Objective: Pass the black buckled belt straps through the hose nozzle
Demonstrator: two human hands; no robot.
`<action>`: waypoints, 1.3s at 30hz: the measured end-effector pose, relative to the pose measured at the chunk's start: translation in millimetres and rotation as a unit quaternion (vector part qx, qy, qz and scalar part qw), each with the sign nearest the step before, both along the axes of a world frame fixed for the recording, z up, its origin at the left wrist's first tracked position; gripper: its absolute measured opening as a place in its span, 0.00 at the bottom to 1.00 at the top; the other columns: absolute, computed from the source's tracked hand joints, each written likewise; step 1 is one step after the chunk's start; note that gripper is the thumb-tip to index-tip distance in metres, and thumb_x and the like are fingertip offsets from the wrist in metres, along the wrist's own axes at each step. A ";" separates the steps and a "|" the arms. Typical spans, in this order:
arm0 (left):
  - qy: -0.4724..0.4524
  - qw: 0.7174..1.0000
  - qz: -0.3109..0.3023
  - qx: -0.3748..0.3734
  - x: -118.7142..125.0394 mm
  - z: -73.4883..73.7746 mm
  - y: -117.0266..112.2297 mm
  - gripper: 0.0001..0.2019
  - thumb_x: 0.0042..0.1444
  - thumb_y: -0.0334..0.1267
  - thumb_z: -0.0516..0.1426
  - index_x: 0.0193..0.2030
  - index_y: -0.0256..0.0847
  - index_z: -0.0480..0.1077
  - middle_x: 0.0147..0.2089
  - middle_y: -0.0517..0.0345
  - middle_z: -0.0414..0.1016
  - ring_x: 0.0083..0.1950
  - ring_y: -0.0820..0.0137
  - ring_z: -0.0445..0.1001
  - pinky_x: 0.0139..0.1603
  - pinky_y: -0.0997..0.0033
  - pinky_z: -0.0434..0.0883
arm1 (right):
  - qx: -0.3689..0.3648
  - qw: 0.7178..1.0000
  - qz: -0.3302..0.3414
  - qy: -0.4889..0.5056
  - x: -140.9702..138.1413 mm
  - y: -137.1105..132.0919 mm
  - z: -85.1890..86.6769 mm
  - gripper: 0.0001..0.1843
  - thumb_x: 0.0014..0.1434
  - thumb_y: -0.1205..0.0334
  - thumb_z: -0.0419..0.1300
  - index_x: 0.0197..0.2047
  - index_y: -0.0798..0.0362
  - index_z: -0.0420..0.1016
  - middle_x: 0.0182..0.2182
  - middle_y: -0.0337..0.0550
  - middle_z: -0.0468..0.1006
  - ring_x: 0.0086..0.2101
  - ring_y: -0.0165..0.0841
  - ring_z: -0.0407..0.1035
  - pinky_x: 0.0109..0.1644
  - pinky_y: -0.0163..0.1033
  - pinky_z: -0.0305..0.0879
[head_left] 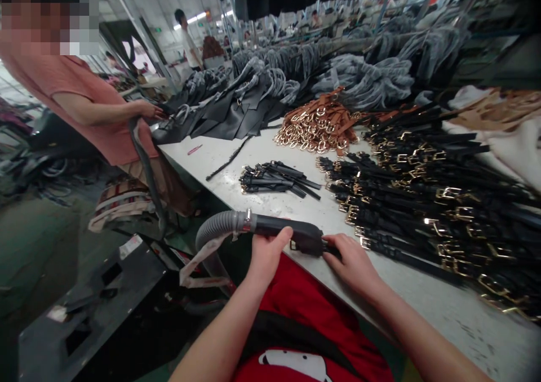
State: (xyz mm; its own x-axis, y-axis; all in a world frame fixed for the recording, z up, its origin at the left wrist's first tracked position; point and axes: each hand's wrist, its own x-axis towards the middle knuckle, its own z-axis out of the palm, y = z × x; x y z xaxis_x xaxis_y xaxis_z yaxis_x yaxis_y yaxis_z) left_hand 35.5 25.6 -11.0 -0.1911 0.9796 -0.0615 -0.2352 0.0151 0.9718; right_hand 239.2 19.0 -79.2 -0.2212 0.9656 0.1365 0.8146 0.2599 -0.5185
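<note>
Two bare hands meet on a black plastic nozzle (296, 234) at the near edge of a long white worktable (422, 294). The left hand (265, 255) wraps the nozzle's middle, thumb lying over the top. The right hand (351, 263) closes its fingers on the front tip. The nozzle lies level, partly over the table edge. A ribbed grey hose (217, 228) joins its rear through a metal collar and curves down toward the floor.

Just beyond the right hand sprawls a large heap of black leather straps with gold buckles (426, 201). A small bundle of black straps (274, 179) lies further up the table, and behind it a pile of brown straps with gold buckles (321, 125).

At left stands a co-worker in a salmon-pink shirt (84, 97), one hand (149, 110) on a dark hose. A white label (129, 247) on a dark floor unit is too small to read.
</note>
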 end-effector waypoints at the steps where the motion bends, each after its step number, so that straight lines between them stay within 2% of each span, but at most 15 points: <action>1: -0.003 1.000 0.011 -0.007 -3.3 0.7 -0.5 0.15 0.43 0.42 0.64 0.36 0.35 0.72 0.38 0.51 0.77 0.43 0.62 0.75 0.51 0.55 0.68 | 0.000 1.000 -0.003 0.003 -0.4 -0.2 -0.3 0.14 0.56 0.62 0.55 0.46 0.55 0.68 0.39 0.47 0.73 0.40 0.38 0.65 0.44 0.42 0.59; 5: -0.004 0.999 0.043 -0.004 -10.1 1.8 -2.1 0.15 0.44 0.41 0.64 0.37 0.36 0.72 0.38 0.53 0.77 0.44 0.62 0.75 0.51 0.56 0.68 | 0.008 1.000 -0.008 0.009 -0.9 -0.7 -1.8 0.14 0.55 0.61 0.54 0.46 0.54 0.68 0.38 0.46 0.73 0.39 0.38 0.66 0.44 0.42 0.60; 10: -0.012 1.000 -0.015 0.008 3.7 2.9 -1.1 0.13 0.43 0.38 0.64 0.36 0.37 0.72 0.36 0.54 0.77 0.41 0.65 0.75 0.50 0.60 0.69 | -0.004 1.000 -0.017 0.011 0.2 -1.5 -2.4 0.16 0.54 0.62 0.54 0.47 0.55 0.68 0.39 0.48 0.74 0.40 0.38 0.66 0.45 0.43 0.60; 14: 0.016 1.000 -0.013 0.002 3.3 11.3 -2.8 0.12 0.43 0.38 0.63 0.35 0.37 0.72 0.36 0.55 0.76 0.41 0.65 0.74 0.49 0.61 0.69 | -0.010 1.000 -0.006 0.019 0.1 -2.0 -2.7 0.17 0.55 0.62 0.54 0.48 0.56 0.67 0.39 0.48 0.74 0.40 0.38 0.66 0.45 0.43 0.61; 18: 0.029 0.999 -0.042 0.013 4.7 15.7 -2.7 0.10 0.42 0.35 0.63 0.34 0.38 0.72 0.36 0.55 0.77 0.40 0.66 0.75 0.49 0.63 0.69 | -0.001 1.000 -0.006 0.020 1.0 -1.9 -3.8 0.17 0.55 0.62 0.54 0.48 0.55 0.67 0.40 0.48 0.74 0.41 0.39 0.66 0.45 0.44 0.61; 24: 0.044 0.999 -0.021 0.005 -7.9 17.0 -1.5 0.11 0.43 0.38 0.63 0.35 0.37 0.73 0.36 0.54 0.77 0.41 0.65 0.75 0.49 0.62 0.69 | -0.004 0.999 0.001 0.033 1.2 -2.4 -3.7 0.15 0.56 0.61 0.54 0.47 0.54 0.68 0.39 0.47 0.74 0.40 0.38 0.66 0.44 0.44 0.61; 30: 0.008 0.999 -0.047 -0.002 5.4 11.0 -2.2 0.12 0.42 0.37 0.64 0.34 0.38 0.73 0.36 0.55 0.77 0.39 0.65 0.75 0.48 0.62 0.69 | -0.007 1.000 -0.006 0.017 2.1 -3.7 -3.5 0.15 0.55 0.62 0.53 0.46 0.54 0.68 0.41 0.48 0.74 0.41 0.39 0.66 0.45 0.44 0.60; 32: -0.009 1.000 -0.021 -0.019 -2.2 10.2 -2.4 0.13 0.41 0.39 0.64 0.35 0.37 0.72 0.35 0.53 0.77 0.40 0.64 0.75 0.48 0.59 0.69 | -0.005 1.000 -0.002 0.013 1.7 -6.1 -1.9 0.14 0.56 0.61 0.53 0.46 0.54 0.68 0.40 0.48 0.74 0.41 0.38 0.66 0.45 0.43 0.59; 34: -0.022 0.999 0.032 -0.027 -21.3 11.9 -5.4 0.16 0.41 0.40 0.65 0.36 0.36 0.71 0.36 0.53 0.77 0.40 0.64 0.75 0.47 0.58 0.70 | -0.004 1.000 0.003 0.006 -0.5 -8.8 2.0 0.14 0.56 0.60 0.53 0.45 0.54 0.69 0.40 0.47 0.74 0.41 0.37 0.65 0.45 0.42 0.59; 39: -0.056 0.991 0.124 0.010 -71.3 20.5 -25.1 0.19 0.41 0.39 0.65 0.41 0.40 0.67 0.40 0.55 0.76 0.43 0.65 0.75 0.46 0.58 0.71 | 0.013 0.999 -0.027 -0.039 -15.0 -5.5 15.1 0.13 0.56 0.55 0.53 0.40 0.51 0.73 0.37 0.44 0.74 0.39 0.36 0.65 0.42 0.41 0.55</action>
State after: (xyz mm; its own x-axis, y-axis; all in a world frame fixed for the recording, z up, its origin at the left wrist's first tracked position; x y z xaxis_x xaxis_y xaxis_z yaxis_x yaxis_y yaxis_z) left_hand -35.8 0.5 9.4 -0.4191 0.9047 -0.0762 -0.3353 -0.0763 0.9390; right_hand 224.3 13.5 -64.1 -0.1797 0.9729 0.1453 0.8654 0.2266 -0.4469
